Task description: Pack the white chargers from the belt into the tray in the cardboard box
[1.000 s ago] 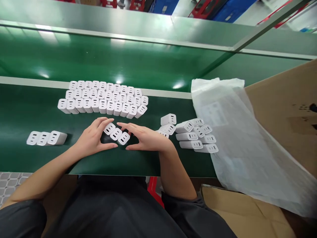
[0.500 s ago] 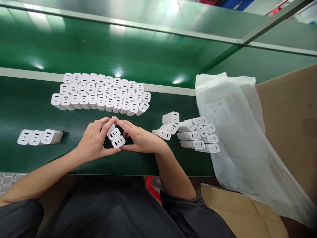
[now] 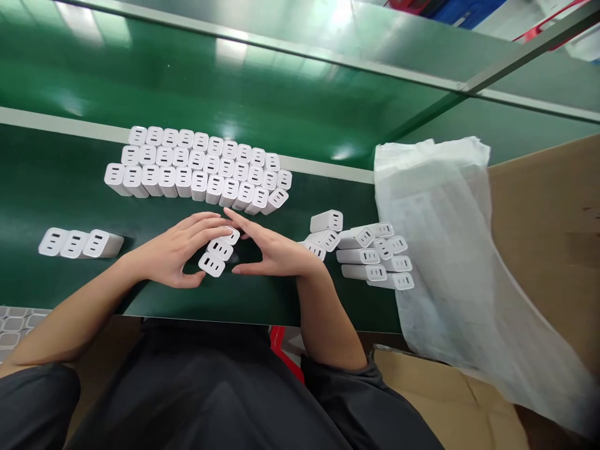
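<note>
Three white charger blocks (image 3: 220, 250) with port slots facing up stand in a slanted row between my hands. My left hand (image 3: 180, 250) grips this row, its thumb at the lower block and its fingers over the upper one, which is partly hidden. My right hand (image 3: 276, 250) is open on the other side, thumb and fingers spread apart. Its thumb is clear of the blocks, while its fingertips lie close to my left fingertips by the top block. Whether they touch that block I cannot tell.
Beyond my hands, several chargers (image 3: 182, 178) stand in three tight rows on the green table (image 3: 178, 306). Three more chargers (image 3: 75, 244) are at the left. Several others (image 3: 359, 256) lie stacked at the right beside a translucent plastic bag (image 3: 435, 250) and a cardboard box (image 3: 553, 250).
The three blocks between my hands have shifted and now slant the other way, the upper one further right. My right thumb has come away from the lower block. The camera view has tilted slightly.
</note>
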Demonstrator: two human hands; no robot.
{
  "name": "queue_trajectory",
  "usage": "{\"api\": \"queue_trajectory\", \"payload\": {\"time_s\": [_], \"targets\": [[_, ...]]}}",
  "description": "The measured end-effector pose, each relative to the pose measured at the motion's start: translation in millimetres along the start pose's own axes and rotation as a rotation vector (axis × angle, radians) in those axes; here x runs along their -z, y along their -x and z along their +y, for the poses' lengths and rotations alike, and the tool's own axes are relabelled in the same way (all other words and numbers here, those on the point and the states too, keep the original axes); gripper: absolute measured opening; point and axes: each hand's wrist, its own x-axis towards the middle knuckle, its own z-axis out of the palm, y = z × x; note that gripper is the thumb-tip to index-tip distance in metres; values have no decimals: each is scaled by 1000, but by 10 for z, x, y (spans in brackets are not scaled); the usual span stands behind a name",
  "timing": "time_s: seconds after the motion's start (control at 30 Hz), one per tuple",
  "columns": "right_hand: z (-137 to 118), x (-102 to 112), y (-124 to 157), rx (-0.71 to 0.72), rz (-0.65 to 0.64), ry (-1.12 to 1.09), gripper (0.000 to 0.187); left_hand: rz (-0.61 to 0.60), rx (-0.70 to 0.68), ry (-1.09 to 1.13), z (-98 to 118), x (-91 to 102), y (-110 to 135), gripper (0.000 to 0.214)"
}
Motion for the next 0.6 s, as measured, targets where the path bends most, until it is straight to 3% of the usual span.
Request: {"api": "queue_trajectory", "payload": {"time_s": [0.23, 0.37, 0.5, 0.6], "targets": [[-37, 97, 32, -89, -6, 84, 84, 85, 17, -58, -34, -18, 5, 70], [-68, 125, 42, -149, -46, 93, 79, 51, 43, -120, 74, -66, 3, 68], [-83, 116, 34, -184, -40, 78, 74, 194, 187, -323, 176, -261, 4, 83], [-89, 101, 24, -181, -45, 109, 64, 262, 236, -430, 165, -377, 13, 74]]}}
